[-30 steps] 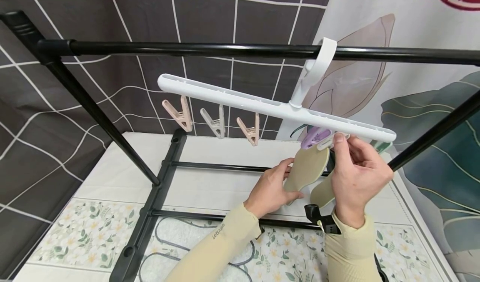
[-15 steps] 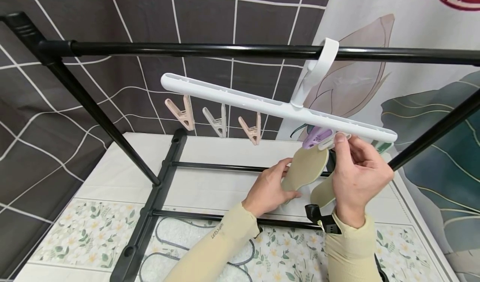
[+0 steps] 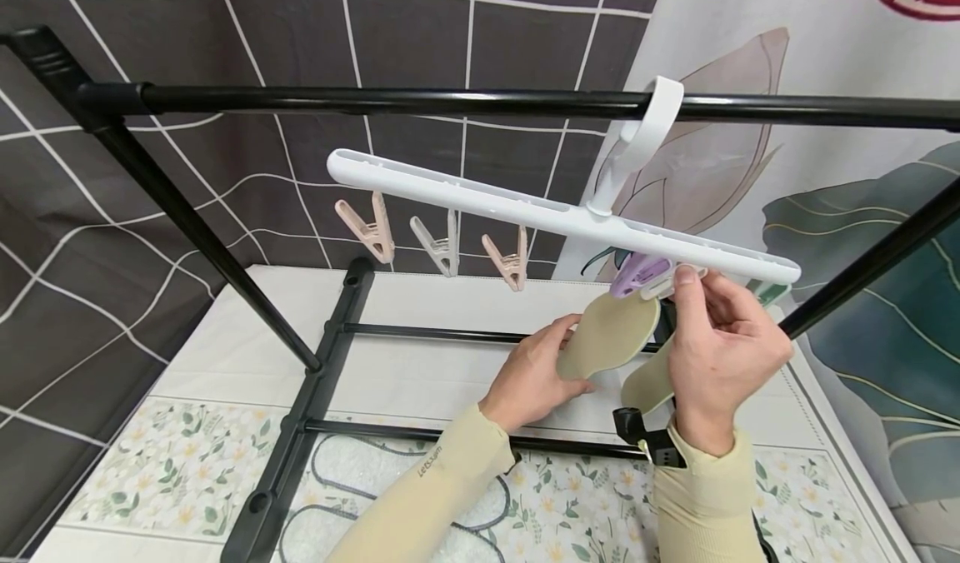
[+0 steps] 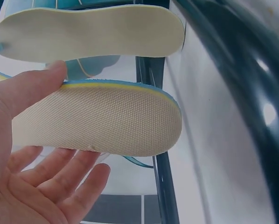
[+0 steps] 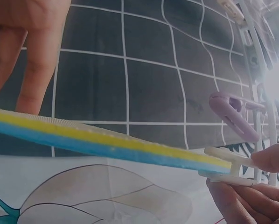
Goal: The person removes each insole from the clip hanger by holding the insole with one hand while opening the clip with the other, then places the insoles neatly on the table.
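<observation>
In the head view my left hand (image 3: 531, 376) holds a beige insole (image 3: 609, 336) between thumb and fingers; the left wrist view shows the insole's (image 4: 102, 116) woven face and blue-yellow edge. My right hand (image 3: 723, 346) pinches a white clip (image 3: 660, 286) under the white hanger (image 3: 480, 201). In the right wrist view that clip's (image 5: 228, 158) jaws are around the end of the insole (image 5: 107, 144). Beside it hangs a purple clip (image 3: 637, 273). A second insole (image 3: 647, 382) hangs behind, partly hidden by my right hand; the left wrist view shows that insole (image 4: 88, 32) whole.
The hanger's hook (image 3: 658, 122) is over a black rail (image 3: 375, 98). Two pink clips (image 3: 369, 228) (image 3: 508, 259) and a grey one (image 3: 438, 245) hang at its left. A green clip (image 3: 772, 293) is at the right end. Lower black bars (image 3: 442, 332) cross below.
The hanger and its clips have shifted slightly right. My left hand has moved a little left and down with the insole's lower end, while my right hand has moved slightly right, still pinching the clip.
</observation>
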Demonstrator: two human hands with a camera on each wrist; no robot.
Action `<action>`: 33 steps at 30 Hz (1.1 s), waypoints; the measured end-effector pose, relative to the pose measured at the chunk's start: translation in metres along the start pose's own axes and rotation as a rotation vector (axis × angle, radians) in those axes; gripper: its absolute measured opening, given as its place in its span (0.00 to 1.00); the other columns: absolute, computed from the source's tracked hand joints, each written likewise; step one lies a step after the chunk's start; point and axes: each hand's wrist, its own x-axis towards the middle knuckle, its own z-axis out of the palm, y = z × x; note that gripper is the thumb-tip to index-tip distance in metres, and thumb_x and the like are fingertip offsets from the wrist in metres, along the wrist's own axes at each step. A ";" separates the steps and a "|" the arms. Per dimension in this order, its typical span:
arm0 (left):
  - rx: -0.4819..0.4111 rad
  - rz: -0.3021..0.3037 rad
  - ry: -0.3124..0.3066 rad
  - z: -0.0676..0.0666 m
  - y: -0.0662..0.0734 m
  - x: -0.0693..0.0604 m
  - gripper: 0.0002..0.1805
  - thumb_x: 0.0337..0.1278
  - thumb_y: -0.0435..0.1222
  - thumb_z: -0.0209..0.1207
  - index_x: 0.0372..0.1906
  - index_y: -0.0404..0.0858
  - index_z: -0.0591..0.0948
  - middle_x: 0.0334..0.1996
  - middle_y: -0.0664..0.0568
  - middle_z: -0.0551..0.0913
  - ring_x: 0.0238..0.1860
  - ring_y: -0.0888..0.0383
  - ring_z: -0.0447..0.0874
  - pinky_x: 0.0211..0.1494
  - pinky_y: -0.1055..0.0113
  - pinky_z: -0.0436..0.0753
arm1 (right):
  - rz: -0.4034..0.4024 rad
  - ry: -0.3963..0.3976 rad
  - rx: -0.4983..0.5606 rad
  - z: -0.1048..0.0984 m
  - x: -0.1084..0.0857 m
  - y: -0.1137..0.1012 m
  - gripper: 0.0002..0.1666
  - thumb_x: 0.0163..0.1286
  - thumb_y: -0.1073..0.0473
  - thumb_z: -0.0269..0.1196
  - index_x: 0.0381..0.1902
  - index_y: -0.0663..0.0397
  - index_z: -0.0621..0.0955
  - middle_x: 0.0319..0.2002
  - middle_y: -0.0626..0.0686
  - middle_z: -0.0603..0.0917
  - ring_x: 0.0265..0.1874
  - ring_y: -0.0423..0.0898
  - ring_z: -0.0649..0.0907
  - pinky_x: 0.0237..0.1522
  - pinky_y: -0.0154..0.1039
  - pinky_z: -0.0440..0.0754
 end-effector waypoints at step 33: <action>0.187 -0.103 -0.019 -0.023 -0.009 -0.010 0.47 0.46 0.45 0.77 0.74 0.48 0.69 0.54 0.53 0.82 0.48 0.56 0.81 0.50 0.63 0.80 | 0.011 0.006 -0.004 -0.001 0.000 -0.001 0.06 0.61 0.69 0.69 0.34 0.68 0.89 0.24 0.45 0.87 0.21 0.37 0.83 0.23 0.23 0.73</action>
